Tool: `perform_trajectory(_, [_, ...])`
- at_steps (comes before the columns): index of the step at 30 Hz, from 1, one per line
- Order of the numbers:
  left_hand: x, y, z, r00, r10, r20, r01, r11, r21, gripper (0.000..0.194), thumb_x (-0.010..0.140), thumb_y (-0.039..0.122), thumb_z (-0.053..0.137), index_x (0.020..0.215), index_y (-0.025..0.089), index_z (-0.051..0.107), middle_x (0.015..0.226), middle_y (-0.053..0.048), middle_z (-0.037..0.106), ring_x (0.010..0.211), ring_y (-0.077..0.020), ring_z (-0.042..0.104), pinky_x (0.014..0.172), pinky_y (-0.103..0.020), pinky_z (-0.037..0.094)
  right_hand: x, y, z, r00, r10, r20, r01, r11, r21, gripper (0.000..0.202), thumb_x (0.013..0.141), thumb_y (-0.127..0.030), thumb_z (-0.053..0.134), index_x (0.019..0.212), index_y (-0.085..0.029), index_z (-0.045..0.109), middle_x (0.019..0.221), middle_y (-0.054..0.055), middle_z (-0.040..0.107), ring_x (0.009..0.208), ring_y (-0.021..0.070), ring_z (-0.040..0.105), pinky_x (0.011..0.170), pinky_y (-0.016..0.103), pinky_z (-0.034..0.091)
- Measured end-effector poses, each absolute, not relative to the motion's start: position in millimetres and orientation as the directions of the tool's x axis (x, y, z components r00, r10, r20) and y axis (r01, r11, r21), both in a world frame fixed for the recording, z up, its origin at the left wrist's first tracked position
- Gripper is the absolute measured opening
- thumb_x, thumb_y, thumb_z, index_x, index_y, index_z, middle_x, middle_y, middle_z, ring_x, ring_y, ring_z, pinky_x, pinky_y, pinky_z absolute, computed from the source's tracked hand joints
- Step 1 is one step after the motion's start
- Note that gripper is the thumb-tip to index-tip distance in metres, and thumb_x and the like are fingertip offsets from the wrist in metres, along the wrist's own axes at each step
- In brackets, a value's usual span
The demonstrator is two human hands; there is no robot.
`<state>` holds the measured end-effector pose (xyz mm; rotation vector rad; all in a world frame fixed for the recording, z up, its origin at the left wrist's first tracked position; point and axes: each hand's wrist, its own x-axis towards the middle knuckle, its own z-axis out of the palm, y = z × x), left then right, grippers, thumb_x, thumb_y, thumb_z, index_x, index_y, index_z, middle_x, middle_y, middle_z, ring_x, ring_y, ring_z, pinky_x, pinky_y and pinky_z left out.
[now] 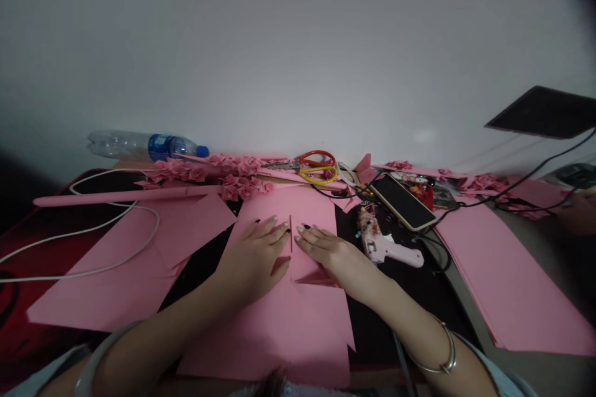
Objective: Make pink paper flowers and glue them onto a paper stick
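Observation:
A folded piece of pink paper [311, 268] lies in front of me on larger pink sheets [274, 341]. My left hand [256, 254] rests palm down on the paper, fingers stretched toward the middle. From the other side, my right hand [333, 254] lies flat on the folded piece, its fingertips close to those of the left. A narrow dark slit runs between the two hands, where paper edges meet. Neither hand grips anything. What lies beneath the palms is hidden.
Scissors [318, 169] and pink paper flowers [246, 186] lie along the wall. A glue gun [391, 249] and a phone [404, 201] are right of my hands. Pink sheets [516, 285] lie far right. A plastic bottle [125, 145] and white cable [93, 232] are left.

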<state>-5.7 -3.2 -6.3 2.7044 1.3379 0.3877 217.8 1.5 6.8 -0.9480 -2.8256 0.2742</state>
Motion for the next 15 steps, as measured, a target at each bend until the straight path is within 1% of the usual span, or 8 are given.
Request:
perform_trajectory(3, [-5.8, -1.5, -12.0, 0.573, 0.796, 0.196, 0.778, -0.604, 0.176, 0.050, 0.088, 0.032, 0.049, 0.133, 0.011, 0.054, 0.139, -0.014, 0.056, 0.131, -0.0293, 0.047, 0.108, -0.046, 0.036, 217.9, 1.6, 6.6, -0.797, 0.599, 0.079, 0.574, 0.791, -0.213, 0.049, 0.090, -0.004, 0.050, 0.139, -0.006, 0.049, 0.144, 0.020, 0.047, 0.137, 0.0227, 0.042, 0.117, 0.041, 0.032])
perform_trajectory(7, [-5.8, 0.4, -17.6, 0.585, 0.787, 0.198, 0.774, -0.614, 0.153, 0.058, 0.088, 0.031, 0.047, 0.141, 0.008, 0.044, 0.148, -0.015, 0.044, 0.136, -0.0272, 0.042, 0.110, -0.043, 0.034, 216.9, 1.2, 6.8, -0.803, 0.588, 0.095, 0.563, 0.801, -0.202, 0.046, 0.092, -0.006, 0.049, 0.137, -0.007, 0.050, 0.143, 0.019, 0.048, 0.136, 0.0216, 0.043, 0.117, 0.040, 0.033])
perform_trajectory(10, [-5.6, 0.5, -17.7, 0.598, 0.783, 0.168, 0.772, -0.620, 0.139, 0.058, 0.089, 0.031, 0.045, 0.143, 0.011, 0.041, 0.152, -0.013, 0.038, 0.139, -0.0262, 0.037, 0.112, -0.043, 0.032, 215.7, 0.5, 7.8, -0.803, 0.589, 0.095, 0.567, 0.803, -0.186, 0.045, 0.092, -0.007, 0.050, 0.137, -0.006, 0.051, 0.143, 0.019, 0.049, 0.135, 0.0223, 0.045, 0.116, 0.040, 0.034])
perform_trajectory(15, [-5.7, 0.3, -15.9, 0.605, 0.790, 0.103, 0.778, -0.614, 0.135, 0.055, 0.091, 0.033, 0.042, 0.143, 0.015, 0.042, 0.155, -0.008, 0.035, 0.141, -0.0257, 0.033, 0.113, -0.043, 0.030, 214.5, -0.5, 9.2, -0.807, 0.584, 0.088, 0.567, 0.807, -0.164, 0.043, 0.093, -0.008, 0.049, 0.135, -0.006, 0.052, 0.141, 0.019, 0.051, 0.133, 0.0226, 0.047, 0.115, 0.040, 0.036])
